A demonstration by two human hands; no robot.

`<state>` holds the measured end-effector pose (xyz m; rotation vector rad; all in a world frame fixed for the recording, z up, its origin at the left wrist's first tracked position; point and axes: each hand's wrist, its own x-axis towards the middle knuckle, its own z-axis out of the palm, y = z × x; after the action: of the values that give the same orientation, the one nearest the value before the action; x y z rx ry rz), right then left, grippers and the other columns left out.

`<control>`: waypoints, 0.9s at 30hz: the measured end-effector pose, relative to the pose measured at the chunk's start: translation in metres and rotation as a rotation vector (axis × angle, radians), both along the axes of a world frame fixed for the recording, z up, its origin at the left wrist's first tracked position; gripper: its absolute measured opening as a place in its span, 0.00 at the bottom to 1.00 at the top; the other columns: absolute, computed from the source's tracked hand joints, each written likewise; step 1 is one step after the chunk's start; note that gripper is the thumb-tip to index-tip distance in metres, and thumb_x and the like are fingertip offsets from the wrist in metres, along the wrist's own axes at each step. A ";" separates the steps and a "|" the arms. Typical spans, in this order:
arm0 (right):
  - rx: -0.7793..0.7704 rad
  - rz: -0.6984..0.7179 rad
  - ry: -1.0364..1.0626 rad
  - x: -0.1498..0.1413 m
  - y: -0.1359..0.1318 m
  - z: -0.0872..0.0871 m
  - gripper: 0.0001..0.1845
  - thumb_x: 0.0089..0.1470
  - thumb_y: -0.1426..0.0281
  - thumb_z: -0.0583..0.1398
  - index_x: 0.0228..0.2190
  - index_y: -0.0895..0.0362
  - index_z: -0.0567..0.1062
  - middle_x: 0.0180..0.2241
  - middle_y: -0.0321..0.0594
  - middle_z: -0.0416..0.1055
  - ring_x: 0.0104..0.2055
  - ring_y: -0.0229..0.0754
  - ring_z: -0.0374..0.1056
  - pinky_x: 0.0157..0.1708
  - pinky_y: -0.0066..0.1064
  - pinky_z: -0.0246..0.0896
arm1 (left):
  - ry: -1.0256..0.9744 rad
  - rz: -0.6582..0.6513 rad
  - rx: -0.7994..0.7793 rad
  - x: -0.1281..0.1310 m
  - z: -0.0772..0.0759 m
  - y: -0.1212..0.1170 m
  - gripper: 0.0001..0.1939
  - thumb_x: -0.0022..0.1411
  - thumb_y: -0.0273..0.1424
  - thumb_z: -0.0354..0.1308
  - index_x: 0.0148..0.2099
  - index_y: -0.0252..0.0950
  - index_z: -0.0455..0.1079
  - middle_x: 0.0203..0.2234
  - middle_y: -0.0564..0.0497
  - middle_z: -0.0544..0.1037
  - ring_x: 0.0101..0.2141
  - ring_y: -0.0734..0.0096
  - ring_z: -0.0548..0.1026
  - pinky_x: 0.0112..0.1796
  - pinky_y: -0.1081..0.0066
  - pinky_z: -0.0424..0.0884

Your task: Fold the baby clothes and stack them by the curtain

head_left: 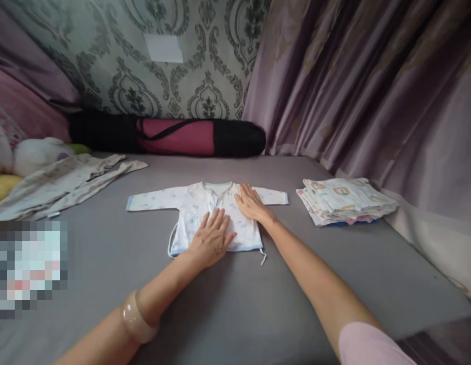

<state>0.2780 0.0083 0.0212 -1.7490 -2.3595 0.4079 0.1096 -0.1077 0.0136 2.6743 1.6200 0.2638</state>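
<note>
A small white baby shirt (193, 219) with blue trim and a faint pale print lies spread on a grey bed sheet (254, 299). Both of its sleeves stretch out sideways, and thin ties hang by its lower corners. My left hand (212, 237) rests flat on the lower middle of the shirt, fingers extended. Against the upper right of the shirt, near the shoulder, my right hand (252, 203) presses flat with its fingers straight. Neither hand grips the cloth. A pale bangle (137, 319) circles my left wrist.
Folded cloths (345, 200) are stacked at the right. Light printed clothing (75, 180) lies at the left beside a white plush toy (41, 154). A long black and pink bag (174, 136) runs along the wall. Curtains (334, 76) hang at the right. One patch at lower left is blurred.
</note>
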 end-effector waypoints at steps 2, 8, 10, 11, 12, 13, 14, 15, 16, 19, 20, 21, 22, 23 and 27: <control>0.031 -0.012 -0.046 0.001 -0.009 -0.012 0.36 0.65 0.57 0.38 0.64 0.70 0.48 0.68 0.53 0.38 0.69 0.51 0.32 0.65 0.42 0.27 | 0.026 0.023 -0.017 -0.007 -0.007 0.003 0.30 0.70 0.44 0.37 0.66 0.30 0.56 0.65 0.36 0.54 0.65 0.51 0.49 0.62 0.51 0.46; 0.056 -0.007 -0.077 0.003 -0.017 -0.018 0.36 0.65 0.56 0.39 0.64 0.69 0.49 0.68 0.52 0.38 0.69 0.49 0.33 0.65 0.42 0.27 | 0.012 0.037 -0.080 -0.009 -0.011 0.003 0.32 0.70 0.45 0.37 0.67 0.31 0.52 0.66 0.36 0.52 0.65 0.50 0.48 0.61 0.50 0.48; 0.054 0.017 -0.068 0.003 -0.026 -0.010 0.36 0.65 0.57 0.37 0.65 0.68 0.49 0.68 0.52 0.38 0.69 0.48 0.32 0.65 0.44 0.27 | 0.003 0.023 -0.095 -0.009 -0.004 -0.006 0.32 0.70 0.45 0.36 0.67 0.30 0.53 0.65 0.35 0.52 0.65 0.51 0.48 0.61 0.50 0.48; 0.068 0.036 -0.062 0.002 -0.033 -0.007 0.36 0.65 0.57 0.37 0.65 0.68 0.48 0.68 0.52 0.37 0.70 0.48 0.31 0.65 0.44 0.27 | -0.004 0.007 -0.097 -0.009 0.000 -0.012 0.32 0.70 0.45 0.36 0.66 0.29 0.53 0.65 0.34 0.53 0.65 0.51 0.48 0.62 0.50 0.47; 0.088 0.064 -0.061 0.002 -0.040 -0.006 0.36 0.65 0.57 0.37 0.65 0.68 0.48 0.68 0.52 0.36 0.70 0.48 0.31 0.65 0.44 0.27 | -0.016 -0.014 -0.093 -0.010 0.004 -0.019 0.32 0.70 0.45 0.36 0.66 0.28 0.53 0.65 0.34 0.53 0.65 0.52 0.48 0.62 0.50 0.47; 0.106 0.100 -0.064 0.001 -0.048 -0.006 0.36 0.65 0.56 0.38 0.65 0.67 0.48 0.68 0.51 0.36 0.70 0.48 0.30 0.65 0.44 0.27 | -0.031 -0.042 -0.086 -0.010 0.008 -0.027 0.31 0.70 0.45 0.37 0.66 0.28 0.53 0.65 0.35 0.54 0.66 0.53 0.48 0.62 0.51 0.46; 0.113 0.136 -0.074 -0.001 -0.056 -0.007 0.36 0.65 0.56 0.38 0.65 0.67 0.48 0.68 0.51 0.36 0.70 0.48 0.30 0.66 0.44 0.27 | -0.051 -0.073 -0.076 -0.011 0.011 -0.035 0.31 0.69 0.45 0.38 0.65 0.29 0.53 0.65 0.36 0.55 0.65 0.53 0.48 0.62 0.51 0.47; 0.111 0.166 -0.089 -0.002 -0.062 -0.009 0.36 0.65 0.56 0.38 0.65 0.67 0.48 0.68 0.50 0.37 0.70 0.48 0.31 0.66 0.43 0.28 | -0.075 -0.098 -0.064 -0.013 0.013 -0.042 0.30 0.69 0.44 0.40 0.65 0.31 0.54 0.64 0.37 0.57 0.65 0.53 0.49 0.61 0.51 0.48; 0.104 0.186 -0.107 -0.003 -0.067 -0.012 0.36 0.65 0.57 0.38 0.65 0.67 0.48 0.68 0.50 0.38 0.69 0.47 0.33 0.66 0.43 0.28 | -0.103 -0.110 -0.050 -0.016 0.015 -0.049 0.28 0.69 0.44 0.42 0.64 0.32 0.55 0.63 0.38 0.59 0.64 0.53 0.52 0.61 0.52 0.50; 0.077 0.195 -0.156 -0.004 -0.072 -0.017 0.36 0.64 0.57 0.39 0.65 0.67 0.49 0.67 0.50 0.41 0.69 0.48 0.35 0.66 0.44 0.28 | -0.212 -0.049 0.007 -0.033 0.019 -0.062 0.23 0.68 0.39 0.46 0.61 0.35 0.58 0.58 0.39 0.66 0.58 0.54 0.63 0.55 0.54 0.60; 0.062 0.197 -0.163 -0.003 -0.071 -0.016 0.36 0.64 0.57 0.39 0.65 0.67 0.49 0.67 0.50 0.41 0.69 0.49 0.35 0.66 0.45 0.28 | -0.249 -0.001 0.027 -0.042 0.020 -0.065 0.21 0.68 0.38 0.46 0.59 0.36 0.59 0.55 0.39 0.68 0.55 0.55 0.66 0.52 0.55 0.63; 0.042 0.203 -0.166 -0.003 -0.069 -0.015 0.36 0.64 0.57 0.40 0.65 0.68 0.49 0.67 0.51 0.41 0.69 0.49 0.36 0.66 0.45 0.29 | -0.282 0.057 0.043 -0.053 0.021 -0.067 0.20 0.67 0.37 0.46 0.58 0.36 0.60 0.52 0.40 0.69 0.51 0.56 0.68 0.49 0.56 0.65; 0.020 0.208 -0.164 -0.003 -0.067 -0.012 0.36 0.64 0.56 0.41 0.64 0.68 0.50 0.67 0.51 0.42 0.69 0.50 0.37 0.65 0.46 0.31 | -0.309 0.124 0.052 -0.064 0.022 -0.069 0.18 0.67 0.37 0.46 0.56 0.36 0.62 0.49 0.41 0.71 0.47 0.57 0.69 0.46 0.58 0.66; 0.003 0.213 -0.157 -0.004 -0.065 -0.009 0.36 0.64 0.57 0.42 0.64 0.68 0.51 0.67 0.52 0.43 0.69 0.51 0.38 0.65 0.47 0.32 | -0.327 0.198 0.056 -0.075 0.022 -0.070 0.16 0.67 0.36 0.46 0.53 0.36 0.64 0.45 0.42 0.72 0.44 0.59 0.70 0.43 0.59 0.66; 0.102 0.233 -0.065 -0.015 -0.067 0.006 0.29 0.63 0.65 0.47 0.61 0.67 0.59 0.63 0.54 0.54 0.66 0.52 0.47 0.63 0.48 0.39 | -0.319 0.486 0.013 -0.110 0.017 -0.071 0.12 0.65 0.35 0.46 0.41 0.36 0.69 0.33 0.46 0.72 0.34 0.62 0.69 0.39 0.63 0.65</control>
<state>0.2627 -0.0586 0.0268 -1.4705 -2.5911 0.2603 -0.0003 -0.1787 0.0309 2.0608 2.1164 0.6618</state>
